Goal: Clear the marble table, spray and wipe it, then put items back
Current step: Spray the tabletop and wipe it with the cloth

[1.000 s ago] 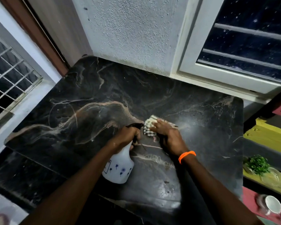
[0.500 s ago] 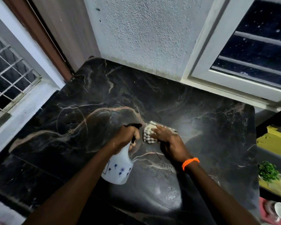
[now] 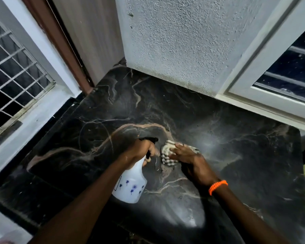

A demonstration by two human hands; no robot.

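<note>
In the head view, your left hand (image 3: pixel 141 150) sits at centre frame with its fingers curled round the neck and black trigger of the white spray bottle (image 3: pixel 130 184), whose nozzle aims toward the upper right of the frame; the bottle hangs tilted just above the dark marble table (image 3: pixel 236 147). Just beside it to the right, your right hand (image 3: pixel 190 161) presses the checked cloth (image 3: pixel 166 153) flat to the stone, fingers fairly straight and close together on top of it, an orange wristband (image 3: pixel 218 187) at the wrist. No other items show on the table, so clearing looks done and this seems to be the spray-and-wipe step. To do it well, keep the nozzle off the cloth hand and mist the bare stone ahead of it, then draw the cloth in overlapping passes toward the wall corner at upper centre and the right edge. Keep your palm flat so the cloth does not bunch.
</note>
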